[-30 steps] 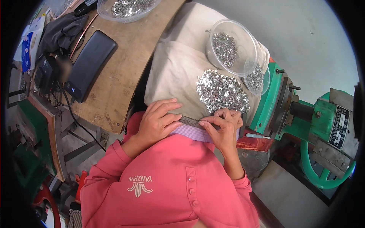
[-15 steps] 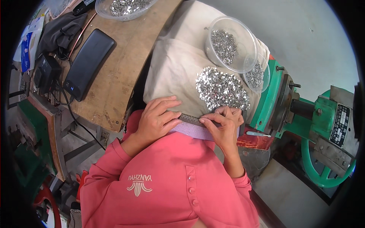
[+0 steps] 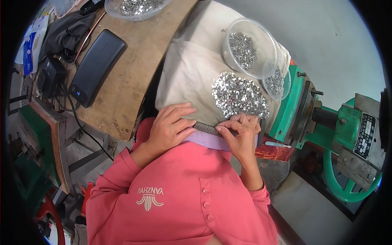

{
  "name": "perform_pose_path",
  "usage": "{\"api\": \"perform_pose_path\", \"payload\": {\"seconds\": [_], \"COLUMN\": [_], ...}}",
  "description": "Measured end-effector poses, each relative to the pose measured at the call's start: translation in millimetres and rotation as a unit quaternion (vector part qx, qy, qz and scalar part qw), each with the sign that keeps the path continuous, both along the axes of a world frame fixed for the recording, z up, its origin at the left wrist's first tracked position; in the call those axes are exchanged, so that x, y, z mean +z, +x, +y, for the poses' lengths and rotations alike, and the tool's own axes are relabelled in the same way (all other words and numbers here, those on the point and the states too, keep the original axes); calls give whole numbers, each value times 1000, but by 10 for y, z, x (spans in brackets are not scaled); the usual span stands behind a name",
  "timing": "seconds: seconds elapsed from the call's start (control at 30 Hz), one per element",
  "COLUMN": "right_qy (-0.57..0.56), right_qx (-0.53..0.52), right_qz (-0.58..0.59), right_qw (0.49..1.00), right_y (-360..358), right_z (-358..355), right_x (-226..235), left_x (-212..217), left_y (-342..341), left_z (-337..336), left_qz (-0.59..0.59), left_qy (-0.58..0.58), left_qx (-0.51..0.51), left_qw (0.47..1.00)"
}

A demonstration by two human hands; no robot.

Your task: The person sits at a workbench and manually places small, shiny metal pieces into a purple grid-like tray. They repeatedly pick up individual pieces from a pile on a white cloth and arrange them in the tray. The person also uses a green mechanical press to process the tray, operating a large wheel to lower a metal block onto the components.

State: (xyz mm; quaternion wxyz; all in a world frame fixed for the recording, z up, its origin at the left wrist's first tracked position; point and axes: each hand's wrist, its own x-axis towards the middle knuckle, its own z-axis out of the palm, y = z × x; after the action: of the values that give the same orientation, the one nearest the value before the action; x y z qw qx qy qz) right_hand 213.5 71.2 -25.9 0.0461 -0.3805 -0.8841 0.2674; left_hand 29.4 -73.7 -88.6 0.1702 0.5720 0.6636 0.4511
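A dark toothed metal strip lies across my lap beside a lilac woven band. My left hand has its thumb and index finger around the strip's left end, with the other fingers stretched out. Over the right part of the strip, my right hand is closed, thumb and index fingertip together; whatever is pinched there is too small or hidden to make out. A heap of small shiny metal pieces lies on the beige cloth, just beyond my right fingers.
Past the heap stand a clear round tub and a smaller clear dish, both holding metal bits. Green machinery is at the right. A wooden table at the left bears a black power bank and another clear tub.
Both hands keep nearly the same place and grip along the strip. The whole view has shifted very slightly.
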Motion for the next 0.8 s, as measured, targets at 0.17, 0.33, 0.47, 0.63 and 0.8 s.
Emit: {"api": "perform_pose_path", "payload": {"seconds": [0.17, 0.33, 0.47, 0.63, 0.8], "right_qy": [-29, -3, 36, 41, 39], "right_qx": [-19, -9, 0, 3, 5], "right_qz": [12, 1, 0, -10, -11], "right_qw": [999, 1000, 999, 999, 999], "right_y": [69, 146, 117, 135, 133], "right_z": [59, 54, 9, 9, 13], "right_x": [42, 26, -11, -9, 10], "left_x": [14, 20, 1, 17, 19], "left_y": [-3, 1, 6, 1, -1], "left_z": [8, 10, 0, 8, 2], "left_qz": [2, 1, 4, 1, -1], "left_qy": [0, 1, -2, -3, -4], "left_qx": [1, 1, 4, 3, 2], "left_qw": [1000, 1000, 1000, 1000, 1000]}}
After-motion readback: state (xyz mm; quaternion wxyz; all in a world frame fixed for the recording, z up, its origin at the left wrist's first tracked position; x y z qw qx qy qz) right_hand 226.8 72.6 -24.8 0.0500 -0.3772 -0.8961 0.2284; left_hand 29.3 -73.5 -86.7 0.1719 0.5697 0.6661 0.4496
